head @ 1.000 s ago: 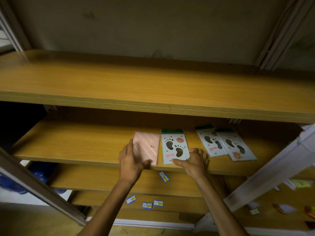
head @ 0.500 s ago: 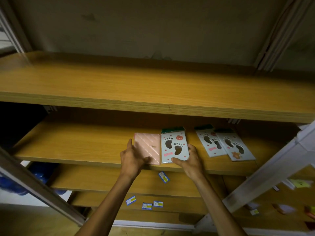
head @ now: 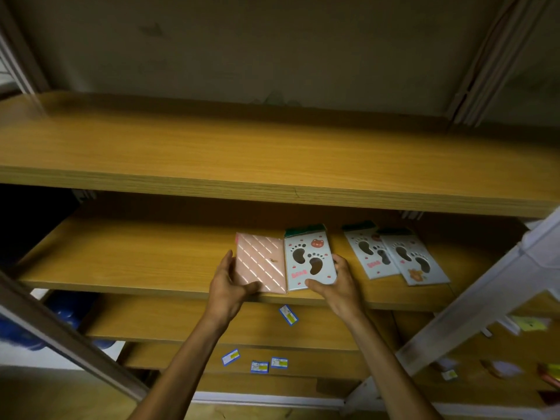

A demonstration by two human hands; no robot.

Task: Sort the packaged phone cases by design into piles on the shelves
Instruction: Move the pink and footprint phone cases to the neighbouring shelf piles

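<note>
We've got the pink case (head: 261,263) gripped in our left hand (head: 225,287) and the footprint case (head: 310,257) pinched in our right hand (head: 341,284), side by side touching at the middle shelf's (head: 121,262) front edge, two more footprint cases (head: 394,253) overlapping at three o'clock.

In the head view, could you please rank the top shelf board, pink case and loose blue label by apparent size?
1. Top shelf board
2. Pink case
3. Loose blue label

No close calls here.

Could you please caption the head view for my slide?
Left hand holds pink case, right hand holds footprint case.
</note>
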